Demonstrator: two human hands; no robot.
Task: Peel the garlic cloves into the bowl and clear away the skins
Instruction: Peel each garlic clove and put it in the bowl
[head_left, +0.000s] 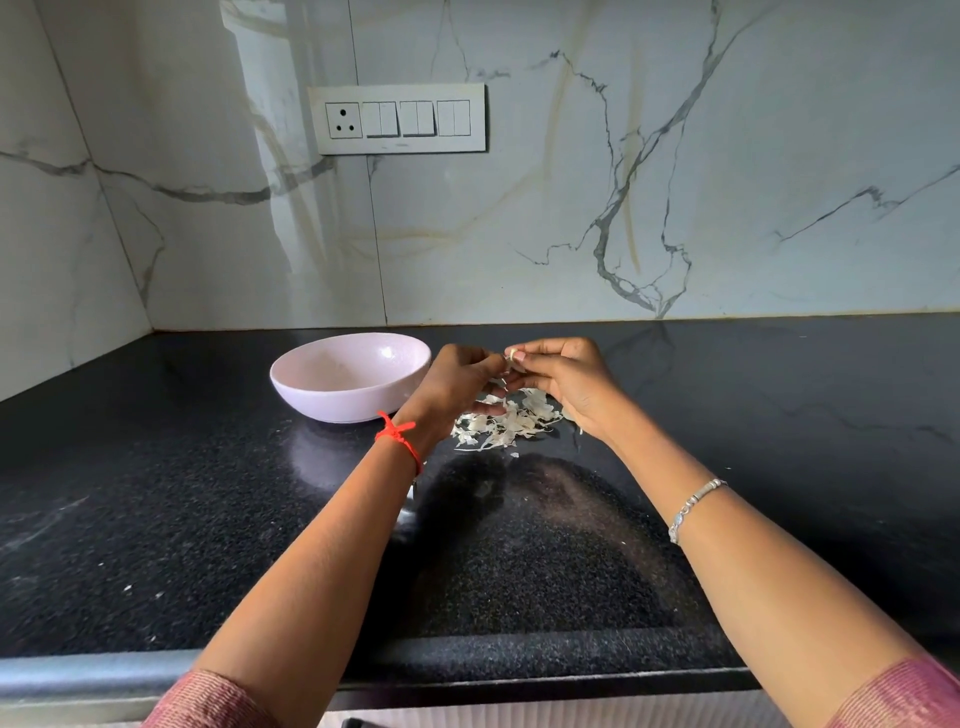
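Garlic clove (512, 355), 1 only, small and whitish, is held above the black speckled stone worktop (156, 493). The right hand (569, 382) pinches it at the fingertips, and the left hand (457, 379) pinches at it too; neither grip is spread. I judge it light, firm and slippery once bare. Its papery skin should tear easily if caught at a tip. 1 loose heap of thin white skins (506, 423) lies under the 2 hands. 1 shallow pale pink bowl (332, 400) stands just left of them; its bottom is hidden.
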